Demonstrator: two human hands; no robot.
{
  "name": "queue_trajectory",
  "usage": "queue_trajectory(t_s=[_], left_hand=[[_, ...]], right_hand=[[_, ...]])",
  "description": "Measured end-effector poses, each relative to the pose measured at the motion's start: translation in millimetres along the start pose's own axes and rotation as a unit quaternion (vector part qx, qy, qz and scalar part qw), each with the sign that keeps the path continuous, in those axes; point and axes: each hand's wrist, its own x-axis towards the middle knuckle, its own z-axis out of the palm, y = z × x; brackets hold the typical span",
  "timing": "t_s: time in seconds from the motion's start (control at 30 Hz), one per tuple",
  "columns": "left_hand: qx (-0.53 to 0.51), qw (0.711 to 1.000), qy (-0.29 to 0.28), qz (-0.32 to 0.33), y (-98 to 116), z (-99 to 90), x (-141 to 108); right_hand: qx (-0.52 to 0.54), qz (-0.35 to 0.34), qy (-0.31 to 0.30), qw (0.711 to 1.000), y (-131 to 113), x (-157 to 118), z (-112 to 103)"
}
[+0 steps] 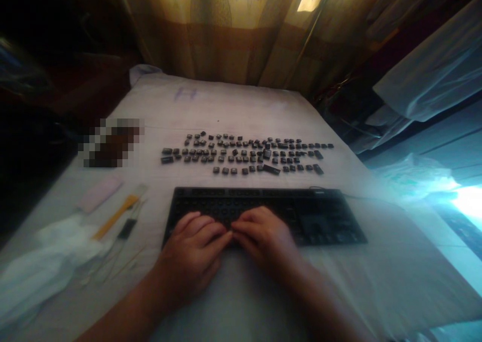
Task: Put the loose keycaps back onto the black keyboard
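Fingers (218, 242) of the left hand (190, 254) and of the right hand (265, 236) come together above the near edge of the black keyboard (301, 214), left of its middle. Both hands have their backs turned up, and the fingers are bent, with the tips pointing inward until they almost meet. From where I stand, they look pinched toward one small spot, but I cannot tell whether something is held between them. The left forearm comes from the lower left and the right forearm from the lower right, so that together they make a wedge shape. The keyboard lies flat on the cloth-covered table (241, 106), partly hidden under the hands. Just beyond it, many loose black keycaps (267, 154) lie in rough rows, some of them tilted. To the left of the keyboard I see a pink oblong object (100, 194), a yellow-orange strip-like tool (116, 215) and a crumpled white material (45, 256). Behind the table hangs a golden curtain (226, 45).
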Motion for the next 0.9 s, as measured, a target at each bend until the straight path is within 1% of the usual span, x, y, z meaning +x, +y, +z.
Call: queue_trajectory(t_s=[0.23, 0.33, 0.47, 0.57, 0.67, 0.77, 0.9], left_hand=[[0.003, 1.0, -0.011, -0.01, 1, -1.1, 2], [0.006, 1.0, -0.01, -0.011, 1, -0.1, 1], [0.008, 1.0, -0.007, -0.007, -1, 2.1, 0], [0.009, 1.0, -0.003, -0.003, -2, 2.0, 0], [0.007, 1.0, -0.006, 0.001, -2, 0.3, 1], [0.003, 1.0, -0.01, 0.003, -2, -1.6, 2], [-0.005, 1.0, -0.006, 0.001, -2, -2.7, 3]], right_hand=[[-0.026, 0.005, -0.022, 0.999, 0, 1, 2], [-0.012, 0.002, -0.013, 1.0, 1, 0, 3], [0.06, 0.0, 0.038, 0.997, 7, 0, 0], [0.097, 0.029, 0.094, 0.99, 13, 2, -7], [0.105, 0.061, 0.136, 0.983, 20, 3, -13], [0.111, 0.082, 0.152, 0.979, 23, 3, -14], [0.115, 0.083, 0.157, 0.977, 25, 3, -12]])
